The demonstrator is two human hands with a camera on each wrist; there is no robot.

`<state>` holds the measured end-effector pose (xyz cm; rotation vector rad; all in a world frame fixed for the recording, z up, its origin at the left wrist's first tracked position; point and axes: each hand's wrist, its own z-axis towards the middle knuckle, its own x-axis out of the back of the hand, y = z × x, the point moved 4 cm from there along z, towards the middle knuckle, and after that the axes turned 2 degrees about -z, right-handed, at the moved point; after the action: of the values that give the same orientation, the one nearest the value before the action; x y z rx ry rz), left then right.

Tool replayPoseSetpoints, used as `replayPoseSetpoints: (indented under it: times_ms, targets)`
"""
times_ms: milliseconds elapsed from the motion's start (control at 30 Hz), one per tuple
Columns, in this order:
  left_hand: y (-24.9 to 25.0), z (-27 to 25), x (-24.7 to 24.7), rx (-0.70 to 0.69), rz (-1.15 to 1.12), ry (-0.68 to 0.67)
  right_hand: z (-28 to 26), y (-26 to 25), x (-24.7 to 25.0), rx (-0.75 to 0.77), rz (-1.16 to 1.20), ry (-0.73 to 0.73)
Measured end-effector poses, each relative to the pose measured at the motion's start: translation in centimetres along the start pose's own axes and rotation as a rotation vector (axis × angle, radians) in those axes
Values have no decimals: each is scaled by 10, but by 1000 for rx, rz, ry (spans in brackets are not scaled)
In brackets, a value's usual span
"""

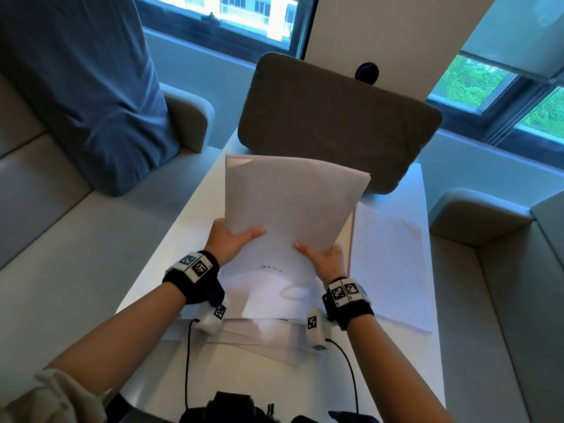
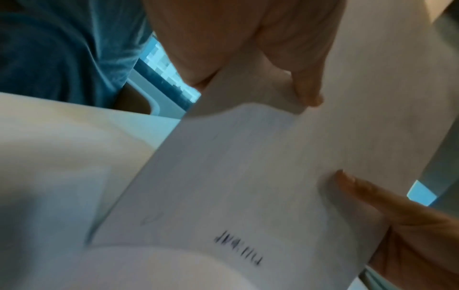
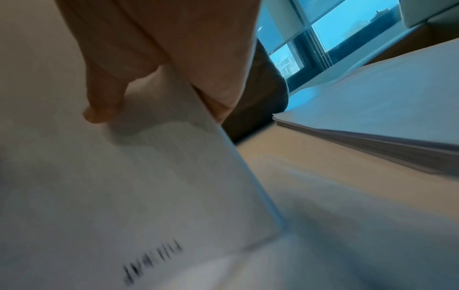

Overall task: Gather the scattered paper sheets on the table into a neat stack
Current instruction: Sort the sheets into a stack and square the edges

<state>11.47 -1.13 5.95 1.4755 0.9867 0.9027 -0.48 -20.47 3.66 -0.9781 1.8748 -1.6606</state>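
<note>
1. Both of our hands grasp one sheaf (image 1: 290, 203) of sheets by its near end: our left hand (image 1: 227, 241) takes the left side, our right hand (image 1: 328, 259) the right side.
2. Each thumb lies on the face turned to us, and the fingers go behind the paper, as the wrist views show: left thumb (image 2: 305, 64), right thumb (image 3: 104, 94).
3. We hold the sheaf tilted up off the table (image 1: 171, 239), its near edge low over the middle and its far edge raised toward the far end.
4. A short line of dark print (image 1: 270, 268) sits near the low edge of the sheaf; it is too blurred for us to read.
5. More loose sheets (image 1: 393, 264) lie flat along the table's right edge, just beside the sheaf.
6. Further sheets (image 1: 259, 337) lie fanned out near the table's near edge, under our wrists.
7. A brown cushion (image 1: 335, 117) stands at the far end of the table, behind the raised paper.
8. A blue pillow (image 1: 82, 87) leans on the sofa (image 1: 45, 224) off the table's left edge.
</note>
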Motion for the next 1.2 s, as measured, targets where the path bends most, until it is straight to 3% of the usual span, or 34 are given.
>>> replayPoseSetpoints:
  times_ms: [133, 267, 533, 767, 833, 900, 1000, 1067, 1200]
  targets:
    - [-7, 3, 4, 31, -28, 49, 0, 30, 1, -55, -166, -50]
    - [0, 12, 6, 15, -92, 141, -4, 44, 1, -148, -132, -73]
    - [9, 33, 14, -86, 22, 91, -6, 24, 31, 82, -501, -157]
    - [17, 65, 59, -153, -17, 190, 2, 4, 87, 165, -864, -200]
    - [29, 66, 62, -285, 209, 206, 3, -4, 94, 179, -1018, -204]
    - [48, 58, 51, -516, 518, 169, 2, -16, 92, 199, -1186, -204]
    - [70, 39, 16, -797, 763, 10, -1, -36, 77, 280, -1307, -235]
    - [73, 31, -7, -849, 961, -124, -4, -53, 65, 351, -1329, -240]
    - [72, 21, -35, -722, 1210, -337, -15, -90, 42, 551, -1294, -220]
